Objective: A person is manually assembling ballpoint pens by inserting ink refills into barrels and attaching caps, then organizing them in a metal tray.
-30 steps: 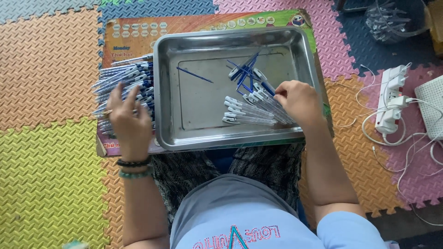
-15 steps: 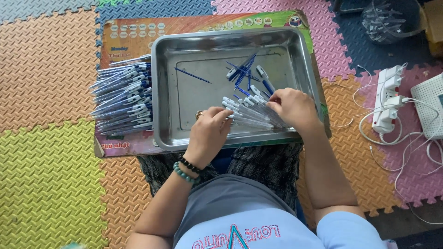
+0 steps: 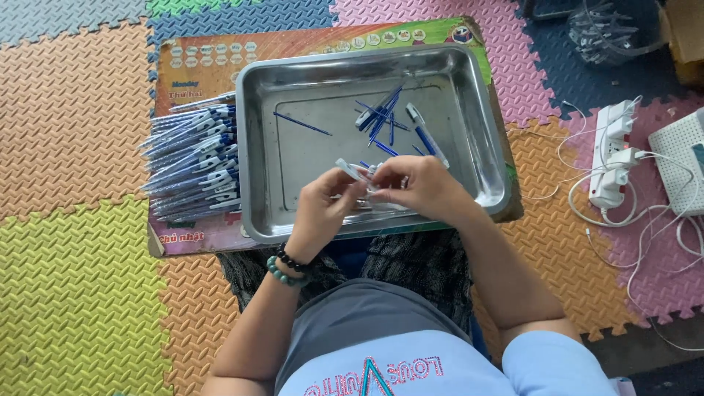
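Note:
A steel tray (image 3: 279, 198) lies on a printed cardboard sheet before me. Loose blue refills and pen parts (image 3: 385, 117) lie in its far half. My left hand (image 3: 323, 209) and my right hand (image 3: 422, 187) meet over the tray's near edge, both pinching a clear pen barrel (image 3: 353, 170) between them. My right hand also seems to keep a bundle of clear barrels under its palm, mostly hidden. A stack of finished blue-and-white pens (image 3: 192, 161) lies left of the tray on the cardboard.
Coloured foam puzzle mats (image 3: 73, 293) cover the floor. A white power strip (image 3: 614, 158) with cables and a white box (image 3: 686, 165) sit at the right. A clear bag of parts (image 3: 605, 33) lies at the top right.
My left hand left the pen stack, crossed into the tray and joined my right hand. The right hand lifted from the barrel bundle, and both now hold one barrel.

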